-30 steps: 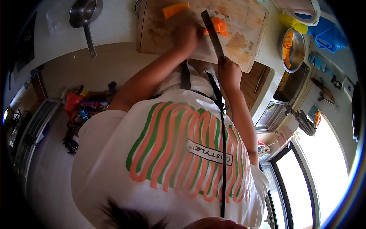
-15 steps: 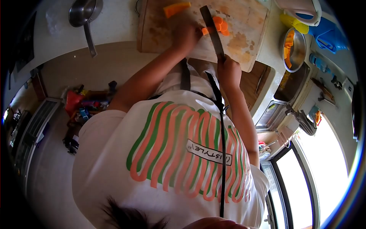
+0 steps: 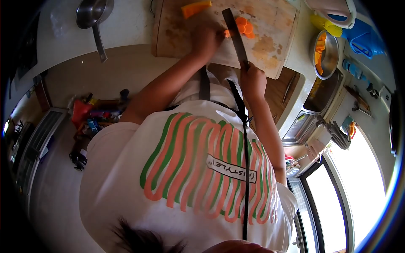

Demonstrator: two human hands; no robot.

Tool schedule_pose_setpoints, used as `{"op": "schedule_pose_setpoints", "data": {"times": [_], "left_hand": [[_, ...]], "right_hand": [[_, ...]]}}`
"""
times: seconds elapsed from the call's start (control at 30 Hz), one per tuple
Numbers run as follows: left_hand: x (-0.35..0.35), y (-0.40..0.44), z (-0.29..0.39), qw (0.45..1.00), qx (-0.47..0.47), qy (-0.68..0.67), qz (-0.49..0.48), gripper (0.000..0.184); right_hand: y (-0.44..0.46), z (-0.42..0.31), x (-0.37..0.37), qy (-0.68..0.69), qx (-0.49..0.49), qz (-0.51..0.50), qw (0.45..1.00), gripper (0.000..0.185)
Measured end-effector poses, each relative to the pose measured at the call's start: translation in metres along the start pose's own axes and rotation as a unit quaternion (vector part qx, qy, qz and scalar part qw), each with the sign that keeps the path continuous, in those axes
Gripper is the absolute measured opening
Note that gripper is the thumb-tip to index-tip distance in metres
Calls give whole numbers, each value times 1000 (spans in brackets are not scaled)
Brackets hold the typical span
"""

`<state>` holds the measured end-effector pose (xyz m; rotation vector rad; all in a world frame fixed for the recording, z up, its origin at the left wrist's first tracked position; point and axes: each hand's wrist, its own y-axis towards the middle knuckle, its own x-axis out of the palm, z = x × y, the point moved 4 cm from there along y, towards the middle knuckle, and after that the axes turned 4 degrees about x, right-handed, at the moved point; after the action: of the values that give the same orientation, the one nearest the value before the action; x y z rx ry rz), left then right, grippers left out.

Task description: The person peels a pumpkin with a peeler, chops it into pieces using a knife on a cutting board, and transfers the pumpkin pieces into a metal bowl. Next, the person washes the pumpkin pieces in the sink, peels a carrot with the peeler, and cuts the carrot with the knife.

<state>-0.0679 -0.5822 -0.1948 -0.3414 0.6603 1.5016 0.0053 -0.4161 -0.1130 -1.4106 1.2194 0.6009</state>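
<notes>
My right hand (image 3: 253, 78) is closed round the handle of a kitchen knife (image 3: 235, 36), its long dark blade pointing away from me over the wooden cutting board (image 3: 272, 21). On the blade's left is my left hand (image 3: 207, 42), fingers bent and pressed down on the board. A bit of carrot (image 3: 227, 33) shows at its fingertips; the rest of what it grips is covered by the hand. Round carrot slices (image 3: 244, 27) lie bunched on the right of the blade. Beyond my left hand rests a larger orange chunk (image 3: 196, 9), its kind unclear.
A metal bowl (image 3: 331, 59) with orange pieces stands right of the board, by the sink (image 3: 322, 95). Behind it are a yellow item (image 3: 327, 26) and a blue container (image 3: 363, 40). On the left counter lies a steel saucepan (image 3: 89, 14), its handle over the edge.
The knife and my right hand have shifted very slightly, the blade tip a little nearer to me. My left hand stays at nearly the same spot.
</notes>
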Motion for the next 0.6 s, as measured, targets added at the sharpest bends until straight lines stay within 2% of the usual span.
{"op": "schedule_pose_setpoints", "data": {"times": [0.17,0.37,0.5,0.6], "left_hand": [[8,-4,-4,997,20,74,18,11],[1,1,7,999,32,-12,25,11],[12,-2,-4,998,54,26,12,7],[15,-1,-4,996,80,46,8,11]], "right_hand": [[5,4,11,-30,3,-31,999,25],[25,-9,6,27,-15,-11,999,26],[6,-4,-2,7,10,-13,1000,27],[-3,-2,-1,-11,9,-6,1000,26]]}}
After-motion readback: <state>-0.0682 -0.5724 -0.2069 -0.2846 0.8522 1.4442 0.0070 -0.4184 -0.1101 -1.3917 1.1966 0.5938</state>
